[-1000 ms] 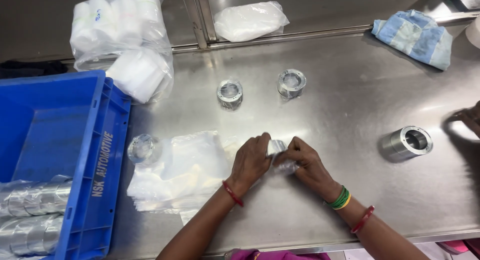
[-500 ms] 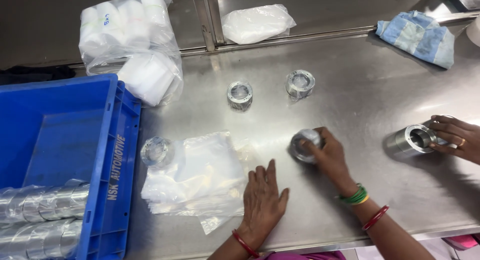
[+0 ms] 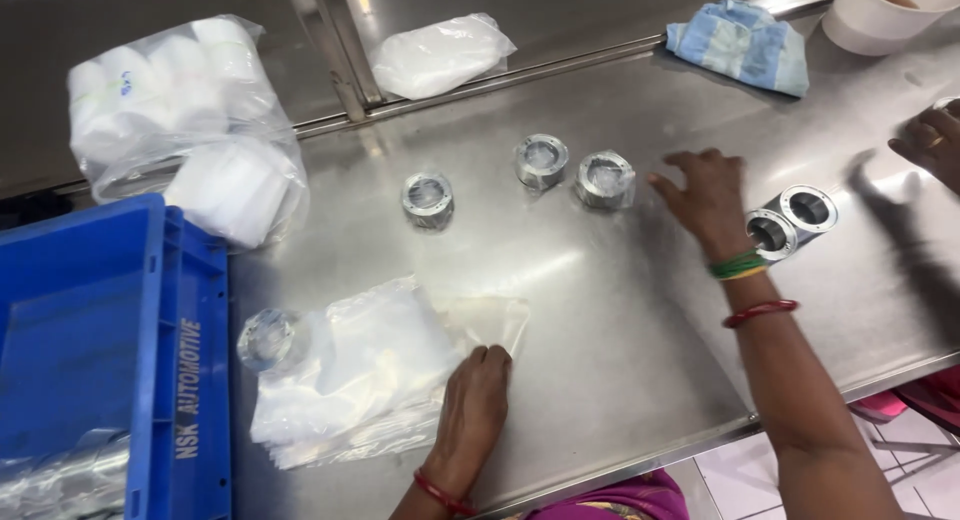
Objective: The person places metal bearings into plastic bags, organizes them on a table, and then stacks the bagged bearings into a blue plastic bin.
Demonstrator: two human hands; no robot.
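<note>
Currently the left hand [image 3: 478, 400] lies flat, fingers together, gripping nothing, pressing on the near edge of a stack of clear plastic bags [image 3: 370, 375] on the steel desk [image 3: 600, 310]. Right hand [image 3: 705, 195] hovers open, fingers spread, holding nothing. Just left of its fingertips stands a bagged metal ring [image 3: 605, 180]; just right of its wrist lie two bare metal rings [image 3: 790, 223]. Another person's hand [image 3: 930, 140] appears farther right.

crate [image 3: 100, 360] left | bags [image 3: 360, 380] beside it | three rings [image 3: 541, 161] behind | two rings [image 3: 790, 222] right
</note>
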